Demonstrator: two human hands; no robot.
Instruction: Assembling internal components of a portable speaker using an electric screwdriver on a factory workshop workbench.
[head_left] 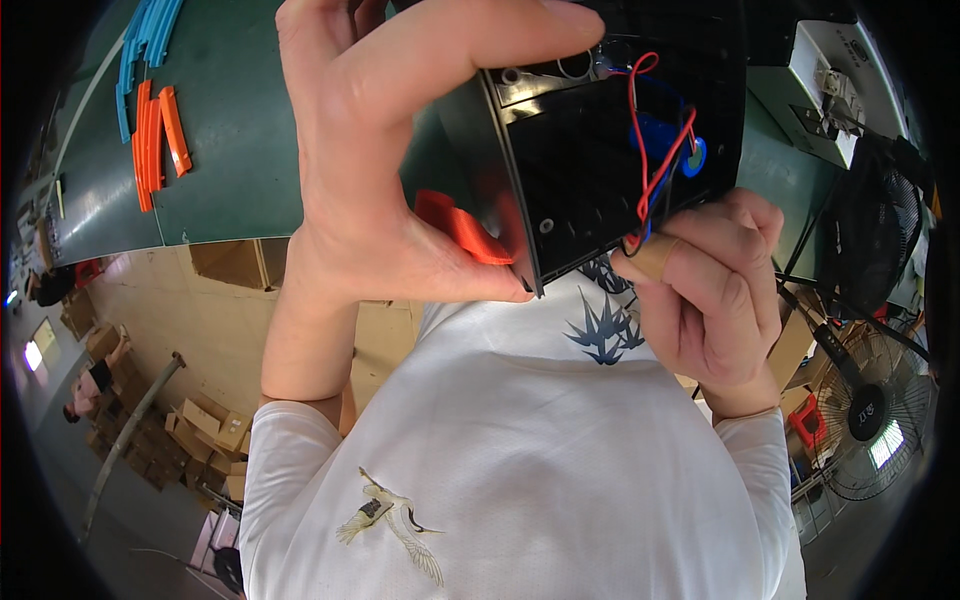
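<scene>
A black plastic housing (570,180), its open side showing, is held up in front of my chest. My left hand (370,150) grips its left side, with the thumb low and a finger stretched over the top. A red plastic piece (465,228) shows between that thumb and the housing wall. Inside sits a blue cylinder (690,157), which looks like a battery, with red, black and blue wires (645,190) looping from it. At the lower right edge my right hand (715,285) is closed, its fingertips pinching around the wires; a tan wrap covers one finger.
A dark green table (230,130) carries orange strips (150,140) and blue strips (150,35) at the left. At the right are a white box-shaped device (845,90), a black mesh bag (875,225) and a fan (868,412). Cardboard boxes (210,430) are stacked lower left.
</scene>
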